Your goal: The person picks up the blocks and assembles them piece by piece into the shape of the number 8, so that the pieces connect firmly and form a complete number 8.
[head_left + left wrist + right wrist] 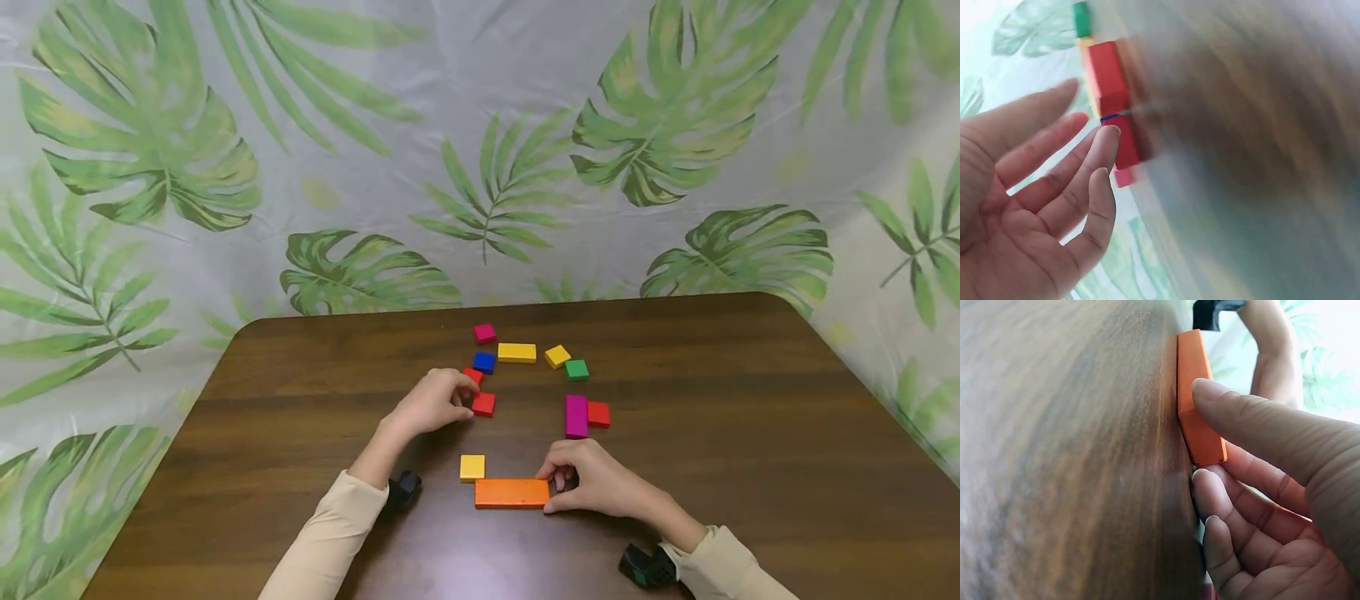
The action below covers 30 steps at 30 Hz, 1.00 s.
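At the near middle of the table, my right hand (596,479) pinches the right end of a long orange block (512,493). In the right wrist view, the thumb lies on one long side of that block and fingers sit around its end. A small yellow block (472,467) touches its far left corner. My left hand (435,402) hovers beside two red blocks, the nearer red block (483,405) and a farther red block (472,377) partly covered by the fingers. Nothing shows between the loosely bent fingers of my left hand (1054,200) in the left wrist view.
Farther back lie a blue block (484,362), a pink block (485,333), a long yellow block (517,353), a tilted yellow block (557,357) and a green block (577,370). At right, a magenta block (576,416) adjoins another red block (598,414). A leaf-patterned cloth (510,75) hangs behind.
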Each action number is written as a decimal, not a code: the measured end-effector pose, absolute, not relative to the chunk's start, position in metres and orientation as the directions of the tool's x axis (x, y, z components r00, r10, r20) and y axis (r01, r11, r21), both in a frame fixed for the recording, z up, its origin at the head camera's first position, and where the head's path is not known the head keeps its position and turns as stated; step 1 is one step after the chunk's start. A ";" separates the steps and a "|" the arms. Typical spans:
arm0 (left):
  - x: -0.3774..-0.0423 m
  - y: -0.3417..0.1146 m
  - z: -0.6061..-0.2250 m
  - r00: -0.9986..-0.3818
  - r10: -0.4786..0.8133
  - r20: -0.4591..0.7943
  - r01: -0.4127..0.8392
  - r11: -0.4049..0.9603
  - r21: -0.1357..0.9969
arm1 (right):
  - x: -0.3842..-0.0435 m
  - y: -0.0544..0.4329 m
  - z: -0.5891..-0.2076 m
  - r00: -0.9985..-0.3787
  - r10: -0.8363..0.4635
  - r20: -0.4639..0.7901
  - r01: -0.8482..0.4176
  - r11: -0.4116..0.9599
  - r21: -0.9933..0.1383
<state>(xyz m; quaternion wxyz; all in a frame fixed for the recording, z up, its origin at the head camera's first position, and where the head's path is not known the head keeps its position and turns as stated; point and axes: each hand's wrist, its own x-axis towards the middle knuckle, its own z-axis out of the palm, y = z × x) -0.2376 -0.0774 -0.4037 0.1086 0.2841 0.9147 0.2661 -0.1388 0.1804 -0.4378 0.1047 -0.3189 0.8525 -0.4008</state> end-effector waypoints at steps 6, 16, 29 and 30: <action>-0.242 -0.067 -0.408 -0.778 0.623 -0.074 0.551 0.735 0.395 | -0.133 0.186 -0.439 -0.789 -0.613 0.052 -0.431 0.490 -0.757; -0.242 -0.068 -0.405 -0.739 0.674 -0.023 0.635 0.707 0.311 | -0.137 0.180 -0.440 -0.778 -0.624 0.070 -0.450 0.477 -0.755; -0.250 -0.079 -0.407 -0.693 0.720 -0.028 0.653 0.644 0.399 | -0.141 0.181 -0.439 -0.776 -0.625 0.082 -0.455 0.466 -0.759; -0.250 -0.080 -0.407 -0.693 0.720 -0.031 0.648 0.642 0.410 | -0.141 0.181 -0.439 -0.776 -0.626 0.083 -0.456 0.465 -0.759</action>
